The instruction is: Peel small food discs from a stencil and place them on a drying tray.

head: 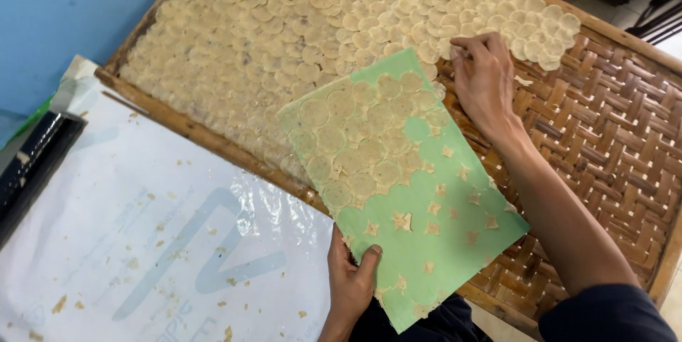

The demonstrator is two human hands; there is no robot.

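From the head camera I see my left hand gripping the near corner of a green board, thumb on top and fingers closed beneath it. The board is tilted over the near edge of a woven bamboo tray, and pale round wafers cover its far half; its near half is mostly bare, dotted with small star-shaped scraps. My right hand is out beyond the board's far right corner, fingertips pinched together at the edge of the large sheet of overlapping discs that fills the far and left part of the tray. I cannot tell whether the pinch holds a single disc. The right part of the tray shows bare weave. To the left, a white plastic sheet lies on the worktop, speckled with crumbs, with a dark bar along its left edge.
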